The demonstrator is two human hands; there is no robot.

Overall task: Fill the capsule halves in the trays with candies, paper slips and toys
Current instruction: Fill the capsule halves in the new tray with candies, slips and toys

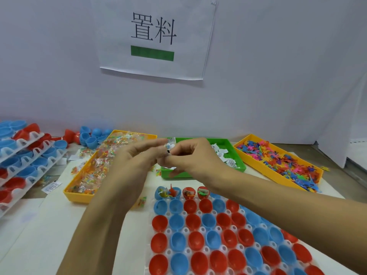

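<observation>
Both forearms reach forward over the bench [49,225]. The left hand [135,155] and right hand [190,155] meet above the green tray [236,155], fingertips pinching small white paper slips [168,149] between them; each grip grasps the slips. Below lies a clear moulded tray [186,231] of smooth red and blue capsule halves [176,221], oval and glossy; four at its far edge hold items. A yellow tray [79,195] holds cellophane-wrapped candies [95,171]; another yellow tray [248,155] holds multicoloured toys [282,161]. A wall sign [155,36] reads "置料".
</observation>
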